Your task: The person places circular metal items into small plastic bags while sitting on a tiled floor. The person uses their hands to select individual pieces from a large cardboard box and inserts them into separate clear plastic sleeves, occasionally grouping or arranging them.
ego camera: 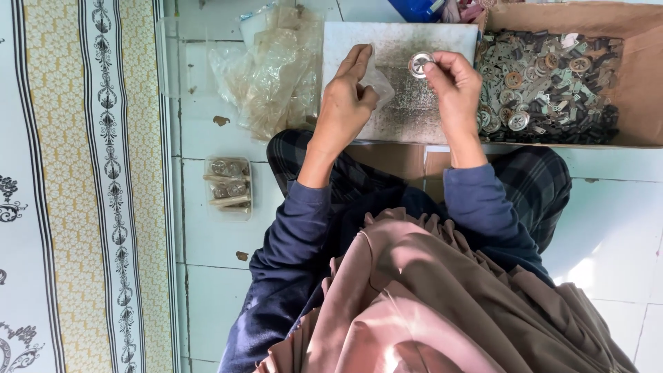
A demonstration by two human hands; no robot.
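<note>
I note the right hand [452,86] pinching a round metal disc [420,64] in its grip, just right of the small clear plastic bag [376,81] grasped by the left hand [345,103].

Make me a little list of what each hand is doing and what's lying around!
right hand: pinches a round metal disc at its fingertips
left hand: holds a small clear plastic bag
under the hands: grey board
right side: cardboard box full of round metal and dark small parts
left side: heap of empty clear bags
on the floor: one filled bag on white tiles
</note>
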